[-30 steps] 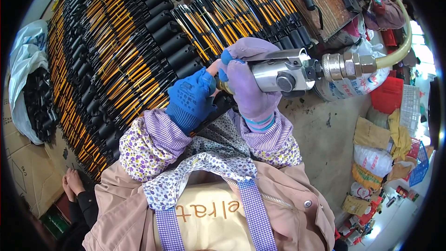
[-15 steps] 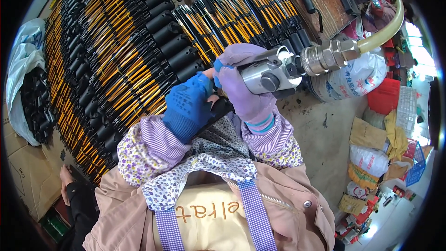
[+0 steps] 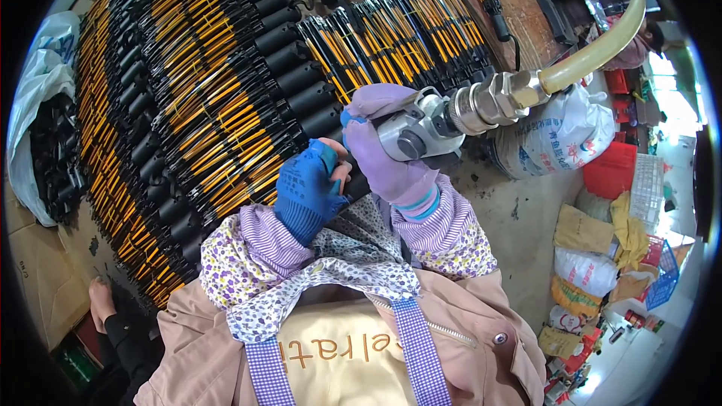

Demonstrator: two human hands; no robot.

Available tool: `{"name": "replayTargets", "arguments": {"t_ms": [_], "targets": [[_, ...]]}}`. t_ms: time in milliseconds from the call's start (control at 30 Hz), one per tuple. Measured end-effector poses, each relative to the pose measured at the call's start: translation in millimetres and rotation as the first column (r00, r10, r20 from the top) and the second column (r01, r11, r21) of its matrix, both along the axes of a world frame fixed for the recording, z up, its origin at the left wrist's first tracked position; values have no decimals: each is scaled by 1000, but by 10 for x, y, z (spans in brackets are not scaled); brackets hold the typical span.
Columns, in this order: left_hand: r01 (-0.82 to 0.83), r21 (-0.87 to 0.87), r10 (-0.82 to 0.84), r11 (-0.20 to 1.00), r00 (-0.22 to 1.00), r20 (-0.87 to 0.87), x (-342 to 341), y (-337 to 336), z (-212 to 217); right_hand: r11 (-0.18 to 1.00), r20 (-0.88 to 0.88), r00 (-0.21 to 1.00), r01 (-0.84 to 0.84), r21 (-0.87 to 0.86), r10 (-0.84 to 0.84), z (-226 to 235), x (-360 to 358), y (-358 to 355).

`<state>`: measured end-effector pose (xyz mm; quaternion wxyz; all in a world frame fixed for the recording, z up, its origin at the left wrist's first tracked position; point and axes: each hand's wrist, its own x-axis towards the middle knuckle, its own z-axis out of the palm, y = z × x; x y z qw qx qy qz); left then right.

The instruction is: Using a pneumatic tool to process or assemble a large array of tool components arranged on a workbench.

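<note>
My right hand point(image 3: 383, 146), in a lilac glove, is wrapped round a silver air tool point(image 3: 425, 129) with a metal hose coupling. A yellowish hose point(image 3: 613, 49) runs from the coupling to the upper right. The working tip of the tool is hidden by the glove. Just left of it is my left hand point(image 3: 307, 188), in a blue knitted glove with bare fingertips. Its fingers are curled together, and what they hold, if anything, is hidden. Beyond both hands lie rows of folded umbrella frames point(image 3: 203, 98) with orange ribs and black handles point(image 3: 301, 75).
At the far left stands a white plastic bag point(image 3: 37, 98) of black parts. A stuffed white sack point(image 3: 553, 139) is on the right, with a red crate point(image 3: 611, 169) and piled bags behind it. Another person's hand point(image 3: 102, 302) shows at the lower left.
My left hand has drawn down and away from my right hand, which it was touching. The air tool has shifted slightly left, and the whole view has moved a little.
</note>
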<state>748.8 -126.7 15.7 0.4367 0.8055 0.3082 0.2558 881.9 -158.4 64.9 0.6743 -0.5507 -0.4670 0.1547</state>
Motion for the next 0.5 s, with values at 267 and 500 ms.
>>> {"name": "replayTargets", "arguments": {"t_ms": [267, 500], "targets": [[-26, 41, 25, 999, 999, 22, -43, -36, -150, 996, -50, 999, 6, -85, -10, 60, -30, 50], [5, 33, -4, 999, 999, -35, -75, -47, -142, 998, -74, 997, 10, -67, -15, 9, -53, 92]]}}
